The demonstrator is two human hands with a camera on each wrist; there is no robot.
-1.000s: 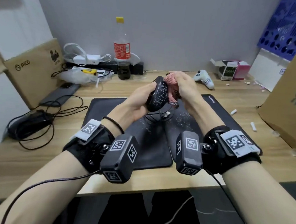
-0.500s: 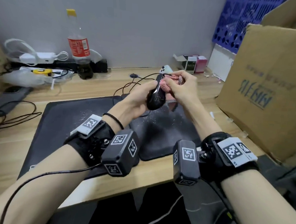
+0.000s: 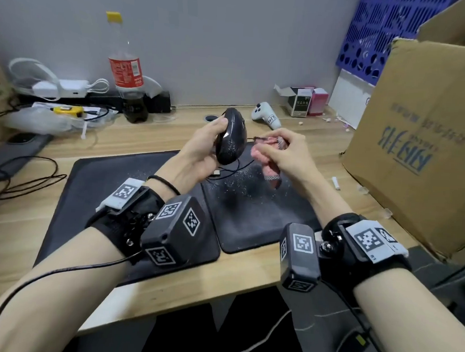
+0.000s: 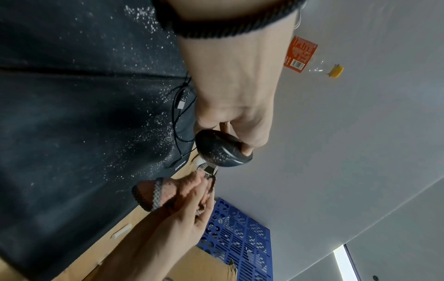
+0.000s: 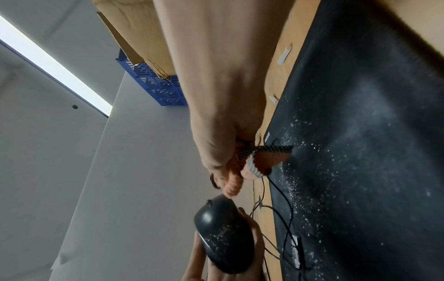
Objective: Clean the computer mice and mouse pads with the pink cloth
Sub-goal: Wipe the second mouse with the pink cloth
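My left hand (image 3: 200,152) grips a black wired mouse (image 3: 231,136) on edge above the desk; white specks dust its shell (image 5: 223,237). Its cable (image 3: 234,170) hangs down to the pad. My right hand (image 3: 284,151) holds the bunched pink cloth (image 3: 268,156) just right of the mouse, a small gap apart. The left wrist view shows the mouse (image 4: 221,150) above the cloth (image 4: 163,192). Two black mouse pads lie below: a large left one (image 3: 94,189) and a smaller right one (image 3: 251,212) sprinkled with white crumbs.
A big cardboard box (image 3: 424,144) stands close on the right. A cola bottle (image 3: 127,82), white chargers (image 3: 57,89), a white controller (image 3: 266,118) and small boxes (image 3: 306,101) line the back. Loose black cables (image 3: 13,181) lie at the left. A blue crate (image 3: 392,36) leans on the wall.
The cloth has come off the mouse and my right hand has drawn away to the right. My left hand has tipped the mouse more upright. The head view swung right, then partly back left.
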